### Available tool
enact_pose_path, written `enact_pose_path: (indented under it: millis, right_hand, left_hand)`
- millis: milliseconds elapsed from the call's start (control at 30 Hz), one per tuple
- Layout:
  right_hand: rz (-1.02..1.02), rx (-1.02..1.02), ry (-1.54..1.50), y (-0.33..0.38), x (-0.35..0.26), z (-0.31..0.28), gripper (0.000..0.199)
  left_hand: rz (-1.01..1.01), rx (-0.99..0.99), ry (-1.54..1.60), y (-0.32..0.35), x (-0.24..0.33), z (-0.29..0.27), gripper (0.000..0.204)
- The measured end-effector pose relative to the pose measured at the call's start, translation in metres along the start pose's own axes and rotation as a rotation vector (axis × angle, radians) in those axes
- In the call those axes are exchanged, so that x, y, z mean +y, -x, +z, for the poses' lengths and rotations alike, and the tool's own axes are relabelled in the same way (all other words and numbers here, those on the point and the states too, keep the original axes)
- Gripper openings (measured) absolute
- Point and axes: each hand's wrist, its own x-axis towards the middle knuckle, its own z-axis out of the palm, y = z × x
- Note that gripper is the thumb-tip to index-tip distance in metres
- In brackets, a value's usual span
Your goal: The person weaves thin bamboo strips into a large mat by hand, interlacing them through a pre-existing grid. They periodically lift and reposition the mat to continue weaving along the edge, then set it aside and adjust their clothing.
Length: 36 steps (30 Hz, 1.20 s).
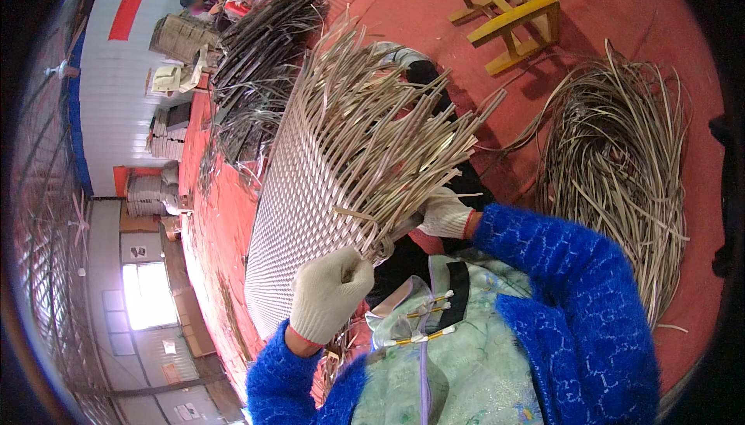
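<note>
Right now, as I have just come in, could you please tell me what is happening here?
A gloved person is working at a weave, with loose strips sticking out from one edge. The left hand is curled at its near end; the right hand is by the strips, partly hidden. I cannot tell what either grips. A heap of strips lies on the floor, with a yellow stool nearby.

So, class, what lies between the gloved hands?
In the head view, strips bunched at the edge of the woven sheet lie between the left hand and right hand.
</note>
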Motion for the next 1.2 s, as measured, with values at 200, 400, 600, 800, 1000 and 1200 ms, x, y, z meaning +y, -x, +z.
enact_pose_path:
  millis: [200,400,600,800,1000,1200]
  right_hand:
    - [0.033,-0.028,-0.140,-0.004,-0.011,-0.007,0.034]
    - [-0.088,-0.010,-0.144,-0.009,0.004,0.007,0.037]
    - [-0.124,-0.157,-0.301,-0.004,0.001,0.006,0.042]
    - [-0.187,-0.074,-0.441,-0.006,-0.013,0.007,0.047]
    - [-0.016,-0.304,-0.399,-0.006,-0.018,-0.012,0.047]
    - [0.075,-0.351,-0.077,-0.003,-0.016,-0.003,0.050]
  left_hand:
    - [-0.032,-0.067,0.009,-0.004,-0.008,-0.010,0.024]
    - [-0.067,-0.109,0.193,-0.009,-0.013,-0.004,0.028]
    - [-0.099,-0.109,0.274,-0.008,-0.019,0.006,0.029]
    - [-0.081,-0.129,0.145,-0.009,-0.029,0.011,0.030]
    - [-0.078,-0.154,0.103,-0.011,-0.035,0.010,0.030]
    - [-0.094,-0.213,0.128,-0.019,-0.033,0.010,0.027]
